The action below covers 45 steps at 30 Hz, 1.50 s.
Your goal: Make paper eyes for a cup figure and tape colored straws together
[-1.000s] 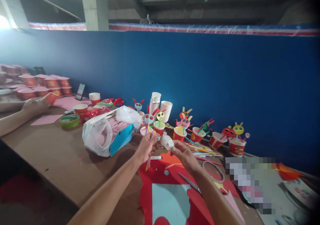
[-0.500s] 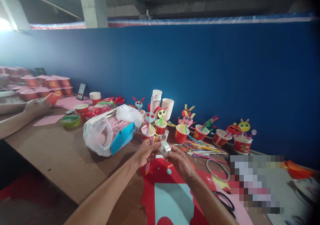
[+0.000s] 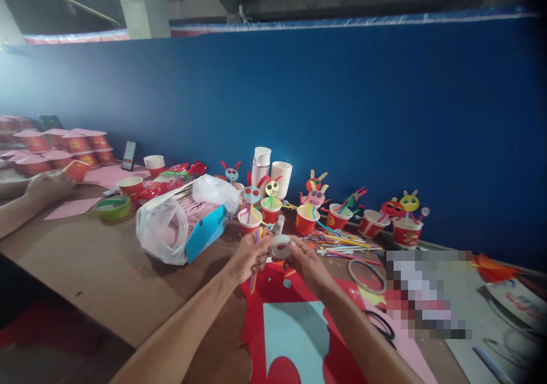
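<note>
My left hand [image 3: 248, 258] is closed around a few thin purple and orange straws [image 3: 253, 283], which stick out above and below the fingers. In my right hand [image 3: 310, 263] is a roll of clear tape [image 3: 281, 249], gripped at its right side. The left fingertips are at the roll's other side, so both hands are close together over the table. Below them lie red paper [image 3: 256, 327] and a pale blue sheet [image 3: 294, 330] with curved cut edges. Just behind the hands stand red paper cups [image 3: 306, 224] with paper animal faces on coloured stems.
Loose coloured straws [image 3: 348, 242], a large tape ring [image 3: 366, 276] and black-handled scissors [image 3: 379, 324] lie to the right. On the left stand a plastic bag [image 3: 158, 230] around a blue box [image 3: 207, 233] and green tape [image 3: 111, 208]. Another person's hand [image 3: 47, 187] holds a red cup.
The tape roll has turned flatter in my fingers, its ring opening now facing upward. My view has shifted slightly to the right and down; the straws stay in my left hand.
</note>
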Each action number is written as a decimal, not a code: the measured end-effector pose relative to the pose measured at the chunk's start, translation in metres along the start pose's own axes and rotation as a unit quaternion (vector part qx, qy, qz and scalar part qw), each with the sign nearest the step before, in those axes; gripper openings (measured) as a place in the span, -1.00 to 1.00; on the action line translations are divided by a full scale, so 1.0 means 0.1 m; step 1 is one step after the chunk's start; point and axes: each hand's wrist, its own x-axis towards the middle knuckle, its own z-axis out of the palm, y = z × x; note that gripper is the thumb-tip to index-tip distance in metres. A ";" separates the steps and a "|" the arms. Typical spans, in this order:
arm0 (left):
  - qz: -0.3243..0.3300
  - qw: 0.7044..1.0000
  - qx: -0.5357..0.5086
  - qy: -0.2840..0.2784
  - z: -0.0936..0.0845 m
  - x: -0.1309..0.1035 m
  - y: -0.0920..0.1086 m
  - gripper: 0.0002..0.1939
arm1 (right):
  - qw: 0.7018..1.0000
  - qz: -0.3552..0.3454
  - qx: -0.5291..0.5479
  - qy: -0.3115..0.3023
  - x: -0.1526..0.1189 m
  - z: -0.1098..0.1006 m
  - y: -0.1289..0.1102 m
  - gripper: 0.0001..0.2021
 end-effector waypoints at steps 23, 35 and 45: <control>-0.172 0.983 -0.052 -0.028 0.01 0.03 -0.13 -0.67 | 1.000 0.013 0.024 -0.015 0.05 -0.12 0.21 -0.65; -0.153 0.982 -0.108 0.000 0.00 0.07 -0.16 -0.55 | 0.988 -0.039 -0.145 0.028 0.08 -0.09 0.28 -0.68; -0.118 0.992 -0.052 -0.003 0.04 0.04 -0.20 -0.63 | 0.989 0.005 -0.131 0.068 0.10 -0.03 0.33 -0.63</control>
